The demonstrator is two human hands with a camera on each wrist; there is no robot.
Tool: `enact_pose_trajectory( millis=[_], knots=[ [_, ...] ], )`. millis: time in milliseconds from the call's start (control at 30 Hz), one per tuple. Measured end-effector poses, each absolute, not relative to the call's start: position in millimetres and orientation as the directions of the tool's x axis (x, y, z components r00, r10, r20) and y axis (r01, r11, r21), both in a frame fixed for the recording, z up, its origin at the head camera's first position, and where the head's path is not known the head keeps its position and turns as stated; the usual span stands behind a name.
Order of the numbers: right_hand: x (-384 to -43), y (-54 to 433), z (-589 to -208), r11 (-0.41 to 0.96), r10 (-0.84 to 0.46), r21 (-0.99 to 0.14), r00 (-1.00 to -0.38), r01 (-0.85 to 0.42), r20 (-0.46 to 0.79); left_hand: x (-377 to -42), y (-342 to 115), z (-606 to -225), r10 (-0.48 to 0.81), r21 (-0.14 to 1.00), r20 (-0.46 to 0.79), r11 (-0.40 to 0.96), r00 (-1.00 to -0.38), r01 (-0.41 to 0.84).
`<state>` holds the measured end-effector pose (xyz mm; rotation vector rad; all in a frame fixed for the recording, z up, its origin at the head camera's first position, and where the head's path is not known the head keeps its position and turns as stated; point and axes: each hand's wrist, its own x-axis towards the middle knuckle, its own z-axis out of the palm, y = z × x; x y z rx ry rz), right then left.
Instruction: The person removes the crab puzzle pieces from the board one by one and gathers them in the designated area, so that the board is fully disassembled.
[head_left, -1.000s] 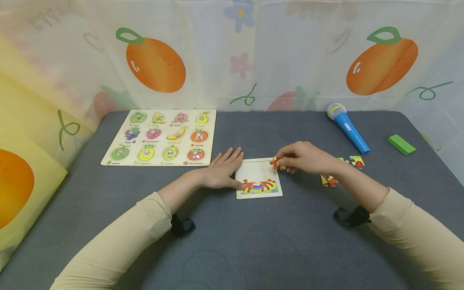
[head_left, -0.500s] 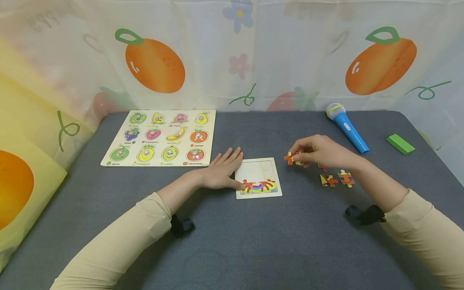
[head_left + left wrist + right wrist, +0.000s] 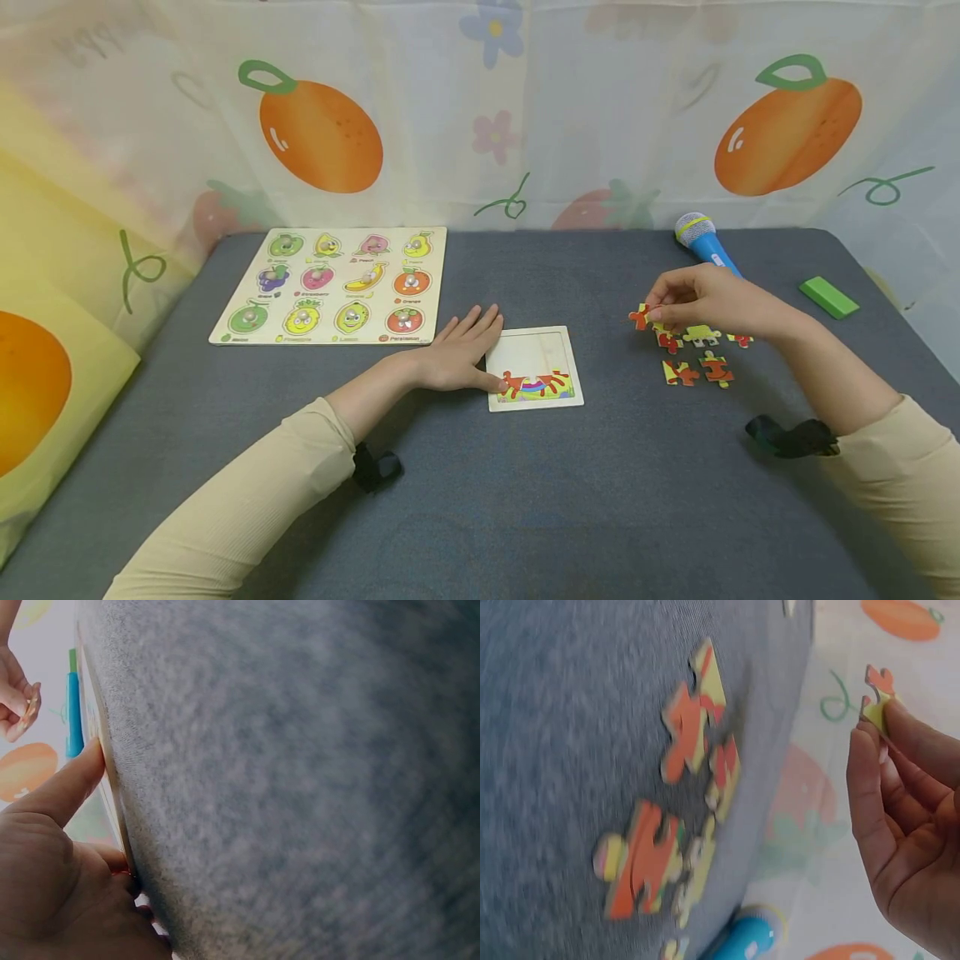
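My left hand [image 3: 457, 354] lies with spread, straight fingers at the left edge of a small puzzle tray [image 3: 528, 346], its thumb on the tray's lower left. Inside the tray, fitted pieces [image 3: 536, 385] form a bottom strip with red legs and a rainbow band. Above the loose pieces, my right hand [image 3: 708, 300] pinches a red and yellow jigsaw piece [image 3: 639, 316] between thumb and fingers; the right wrist view shows the same jigsaw piece [image 3: 877, 701] held up off the table. Below that hand lie several loose jigsaw pieces [image 3: 680, 373], red and yellow.
A fruit peg puzzle board [image 3: 330, 287] lies at the back left. Behind my right hand is a blue toy microphone [image 3: 708, 242], partly covered by it. A green block [image 3: 828, 297] sits at the far right. A fruit-print curtain [image 3: 585, 108] hangs behind the table.
My right hand has moved right, away from the tray, still holding the jigsaw piece, and is now over the loose pieces. The left hand and tray stay put.
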<state>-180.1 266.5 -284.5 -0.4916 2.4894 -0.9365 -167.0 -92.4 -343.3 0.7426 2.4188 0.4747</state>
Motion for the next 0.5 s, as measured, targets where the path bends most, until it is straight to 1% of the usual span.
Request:
enact_pose_trajectory(
  millis=[300, 500],
  knots=[
    [-182, 294, -279, 0.737, -0.43, -0.661, -0.852, -0.141, -0.298, -168, -92, -343, 0.595, 0.469, -0.41, 0.787, -0.691, 0.4],
    [-182, 310, -277, 0.759, -0.426, -0.637, -0.845, -0.138, -0.325, -167, -92, -343, 0.594, 0.472, -0.413, 0.788, -0.69, 0.396]
  ],
)
